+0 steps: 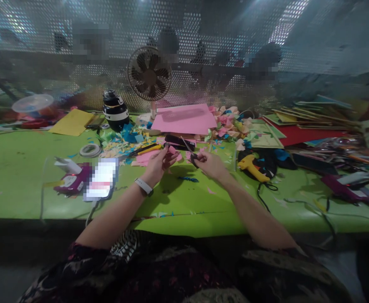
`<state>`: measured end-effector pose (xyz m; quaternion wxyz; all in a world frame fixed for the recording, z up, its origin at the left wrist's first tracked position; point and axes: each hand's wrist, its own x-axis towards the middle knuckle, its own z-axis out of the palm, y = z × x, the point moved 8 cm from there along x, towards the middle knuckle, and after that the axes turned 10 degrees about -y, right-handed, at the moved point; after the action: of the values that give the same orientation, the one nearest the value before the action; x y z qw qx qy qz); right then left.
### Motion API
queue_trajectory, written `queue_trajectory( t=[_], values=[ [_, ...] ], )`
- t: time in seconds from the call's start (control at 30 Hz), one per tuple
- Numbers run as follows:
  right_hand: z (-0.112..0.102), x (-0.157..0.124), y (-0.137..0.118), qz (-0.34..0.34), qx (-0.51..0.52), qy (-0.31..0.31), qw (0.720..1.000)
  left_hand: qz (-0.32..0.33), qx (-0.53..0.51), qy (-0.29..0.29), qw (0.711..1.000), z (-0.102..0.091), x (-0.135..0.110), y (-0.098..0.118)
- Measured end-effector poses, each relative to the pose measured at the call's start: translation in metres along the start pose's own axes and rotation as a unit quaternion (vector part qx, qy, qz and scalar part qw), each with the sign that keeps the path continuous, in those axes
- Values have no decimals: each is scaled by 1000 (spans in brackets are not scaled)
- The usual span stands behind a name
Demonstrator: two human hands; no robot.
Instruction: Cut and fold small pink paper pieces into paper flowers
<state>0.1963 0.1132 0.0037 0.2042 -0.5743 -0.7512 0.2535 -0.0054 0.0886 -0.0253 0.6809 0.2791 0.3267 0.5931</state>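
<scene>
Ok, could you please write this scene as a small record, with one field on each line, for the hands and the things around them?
Left hand: fingers close to pink paper; grip unclear
Right hand: holds scissors, blades pointing away from the person
In front of the hands: blue piece on the table
Left side: lit phone, white roll
Right side: yellow glue gun
Back: fan, dark bottle, pink sheet
Table color: green
</scene>
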Motion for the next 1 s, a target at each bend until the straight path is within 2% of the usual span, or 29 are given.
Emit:
queue_trajectory(
  t=[0.2,0.4,0.6,0.77,0.87,1.0],
  values=[
    [-5,6,10,31,-68,24,997,17,2,-38,999,-1,4,-1],
    [-19,10,16,36,-42,70,996,23,-5,-49,999,-3,8,-3],
    [-43,12,28,45,-39,147,987,36,33,-84,995,3,4,-3],
    [-47,18,34,89,-97,124,984,45,74,-58,995,-2,2,0],
    [-41,19,37,129,-104,87,982,72,92,-16,993,-10,5,6],
    [-29,20,36,142,-95,40,984,122,84,27,989,-17,7,17]
  ],
)
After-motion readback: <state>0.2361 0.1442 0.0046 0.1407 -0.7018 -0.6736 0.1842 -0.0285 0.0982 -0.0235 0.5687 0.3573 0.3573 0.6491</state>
